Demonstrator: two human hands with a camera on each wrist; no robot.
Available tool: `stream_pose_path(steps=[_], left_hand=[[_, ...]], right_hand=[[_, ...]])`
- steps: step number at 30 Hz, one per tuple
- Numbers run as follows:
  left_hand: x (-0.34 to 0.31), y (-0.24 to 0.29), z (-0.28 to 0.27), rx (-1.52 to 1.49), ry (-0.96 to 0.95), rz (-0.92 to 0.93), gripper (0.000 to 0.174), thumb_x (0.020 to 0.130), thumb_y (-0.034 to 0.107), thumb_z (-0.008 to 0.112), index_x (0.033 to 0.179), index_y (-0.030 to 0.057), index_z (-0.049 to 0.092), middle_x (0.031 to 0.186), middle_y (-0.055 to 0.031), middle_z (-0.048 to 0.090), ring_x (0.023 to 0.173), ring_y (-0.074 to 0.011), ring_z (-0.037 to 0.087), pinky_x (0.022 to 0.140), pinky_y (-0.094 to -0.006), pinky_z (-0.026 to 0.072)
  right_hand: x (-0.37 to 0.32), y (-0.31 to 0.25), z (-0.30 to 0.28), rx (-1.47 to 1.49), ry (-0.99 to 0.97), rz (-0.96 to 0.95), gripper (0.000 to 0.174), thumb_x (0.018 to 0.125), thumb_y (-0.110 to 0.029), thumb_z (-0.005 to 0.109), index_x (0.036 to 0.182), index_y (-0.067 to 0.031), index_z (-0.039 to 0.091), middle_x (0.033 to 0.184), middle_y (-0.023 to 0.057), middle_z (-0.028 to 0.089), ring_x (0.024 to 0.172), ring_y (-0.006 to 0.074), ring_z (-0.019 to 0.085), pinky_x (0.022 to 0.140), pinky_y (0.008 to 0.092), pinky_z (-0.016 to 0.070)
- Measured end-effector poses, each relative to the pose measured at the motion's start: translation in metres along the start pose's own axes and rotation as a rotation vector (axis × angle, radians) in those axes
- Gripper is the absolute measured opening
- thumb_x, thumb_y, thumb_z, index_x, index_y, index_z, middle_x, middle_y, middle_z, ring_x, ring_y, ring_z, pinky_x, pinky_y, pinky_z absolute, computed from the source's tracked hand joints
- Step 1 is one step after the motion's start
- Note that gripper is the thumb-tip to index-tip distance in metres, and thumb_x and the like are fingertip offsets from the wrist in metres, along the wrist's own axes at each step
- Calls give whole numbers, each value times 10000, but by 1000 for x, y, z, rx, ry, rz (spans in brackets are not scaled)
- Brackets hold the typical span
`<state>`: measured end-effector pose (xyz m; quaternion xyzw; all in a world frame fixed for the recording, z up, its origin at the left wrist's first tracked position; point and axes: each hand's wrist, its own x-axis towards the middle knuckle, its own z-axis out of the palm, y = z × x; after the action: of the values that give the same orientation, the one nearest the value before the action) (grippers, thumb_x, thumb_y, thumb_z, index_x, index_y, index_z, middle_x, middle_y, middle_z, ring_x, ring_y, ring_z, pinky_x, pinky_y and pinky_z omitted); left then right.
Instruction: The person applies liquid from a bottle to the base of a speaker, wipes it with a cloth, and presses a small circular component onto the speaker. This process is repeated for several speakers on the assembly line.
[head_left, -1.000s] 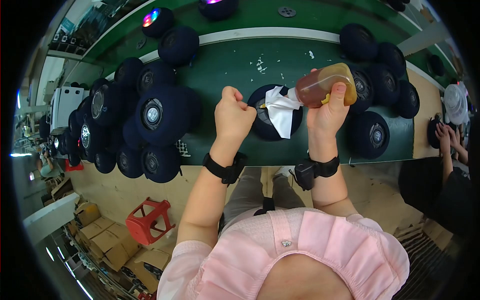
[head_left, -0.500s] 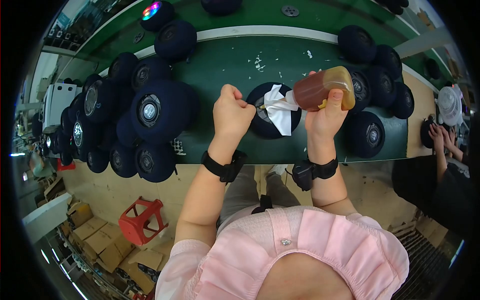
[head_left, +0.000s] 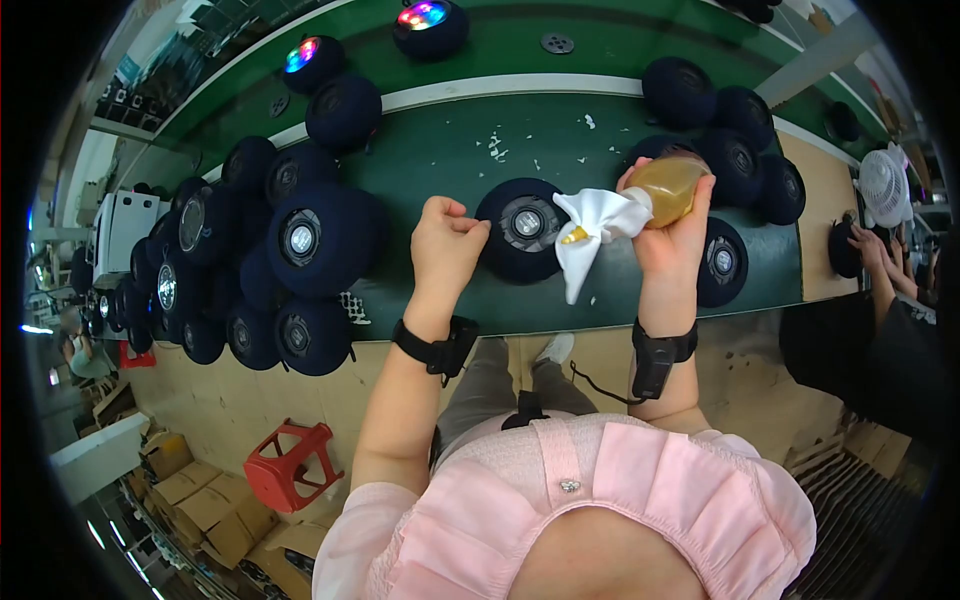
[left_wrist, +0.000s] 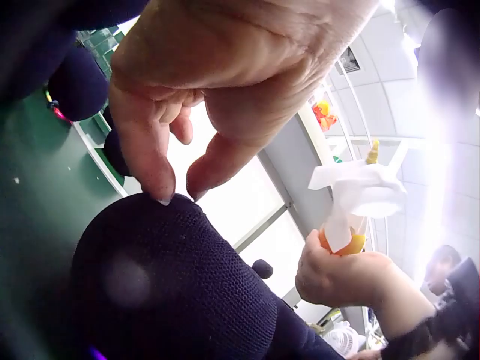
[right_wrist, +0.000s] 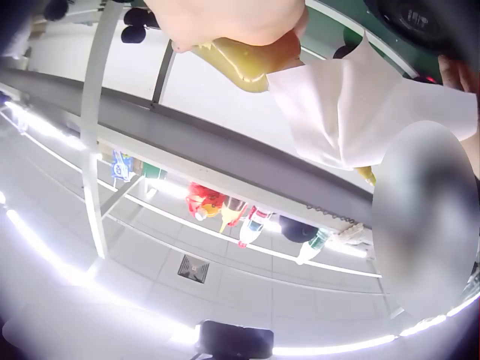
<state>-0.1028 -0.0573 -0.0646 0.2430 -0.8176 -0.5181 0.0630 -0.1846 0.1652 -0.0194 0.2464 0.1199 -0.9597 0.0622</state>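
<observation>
A round, dark-blue fabric-covered speaker rests on the green table, its ringed face up. My left hand is at its left edge; in the left wrist view the curled thumb and forefinger pinch at the top of the speaker's fabric. To the right, my right hand grips a squeeze bottle of amber liquid, tilted with its nozzle pointing left and down. A white cloth is wrapped around the nozzle, and the yellow tip pokes out beside the speaker's right edge.
Many similar speakers are piled at left, and several more stand at right. Lit speakers sit on the rear ledge. White scraps lie on the table. A red stool stands below; another person's hands work at far right.
The right hand has drawn the bottle and cloth off the speaker's face to the right and turned the bottle, uncovering the face. The left hand stays at the speaker's left edge.
</observation>
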Motion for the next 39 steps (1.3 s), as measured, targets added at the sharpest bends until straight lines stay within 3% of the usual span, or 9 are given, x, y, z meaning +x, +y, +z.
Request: stream_pose_path(steps=[3, 5, 6, 8, 11, 18, 25, 30, 39], left_hand=[[-12, -1, -2, -102, -19, -43, 358, 699, 32, 691, 958, -7, 448, 842, -124, 616, 659, -130, 579, 572, -236, 470], [-25, 3, -1, -119, -81, -18, 486, 669, 38, 715, 1072, -13, 448, 1018, -146, 576, 906, -176, 573, 723, -275, 478], [-30, 7, -1, -119, -84, -20, 486, 669, 38, 715, 1072, -13, 448, 1018, -146, 576, 906, -176, 573, 723, -275, 478], [-38, 15, 0, 2, -97, 201, 585, 592, 93, 770, 1103, 23, 494, 1200, -208, 465, 1083, -308, 503, 889, -361, 424], [-40, 16, 9, 263, -138, 346, 648, 545, 85, 793, 1130, 86, 513, 1272, -209, 374, 1143, -369, 426, 942, -383, 383], [-34, 14, 3, 412, -201, 430, 374, 566, 83, 787, 867, 82, 567, 1095, -156, 424, 994, -348, 481, 801, -403, 441], [-28, 13, 8, 358, -85, 496, 326, 587, 64, 767, 867, 83, 602, 943, -106, 452, 861, -286, 502, 711, -348, 443], [-10, 21, 1, 404, -250, 655, 247, 641, 51, 721, 857, 70, 603, 803, -64, 477, 805, -236, 501, 667, -345, 425], [6, 13, 5, 240, -423, 559, 199, 630, 33, 718, 761, 33, 568, 751, -77, 475, 663, -242, 504, 583, -342, 412]], right_hand=[[-12, -11, 1, -33, -38, -30, 576, 849, -533, 475, 1120, -26, 442, 991, 172, 543, 927, 307, 535, 853, 456, 444], [-13, -15, -8, -170, -116, -208, 565, 851, -533, 475, 1130, -42, 444, 997, 168, 544, 929, 307, 539, 853, 454, 449], [-15, -12, -9, -226, -126, -296, 547, 853, -525, 480, 1139, -60, 447, 998, 161, 545, 944, 309, 539, 854, 450, 454], [-12, -8, -20, -273, -169, -321, 539, 853, -520, 487, 1141, -66, 448, 1003, 156, 544, 950, 309, 539, 856, 446, 455], [-9, 3, -28, -317, -188, -342, 523, 854, -508, 496, 1141, -73, 453, 1011, 146, 544, 961, 308, 538, 859, 439, 456], [3, 5, -40, -203, -114, -230, 459, 871, -459, 506, 1156, -106, 438, 1025, 111, 543, 984, 300, 535, 856, 431, 462], [2, 1, -42, -245, -116, -252, 473, 863, -477, 508, 1150, -107, 443, 1009, 114, 547, 965, 303, 542, 854, 431, 463], [-3, -14, -40, -222, -126, -277, 492, 856, -490, 510, 1134, -87, 462, 996, 123, 550, 964, 305, 545, 858, 430, 461], [-7, -10, -39, -205, -105, -341, 518, 858, -508, 486, 1119, -60, 489, 1008, 142, 556, 979, 303, 536, 886, 435, 445]])
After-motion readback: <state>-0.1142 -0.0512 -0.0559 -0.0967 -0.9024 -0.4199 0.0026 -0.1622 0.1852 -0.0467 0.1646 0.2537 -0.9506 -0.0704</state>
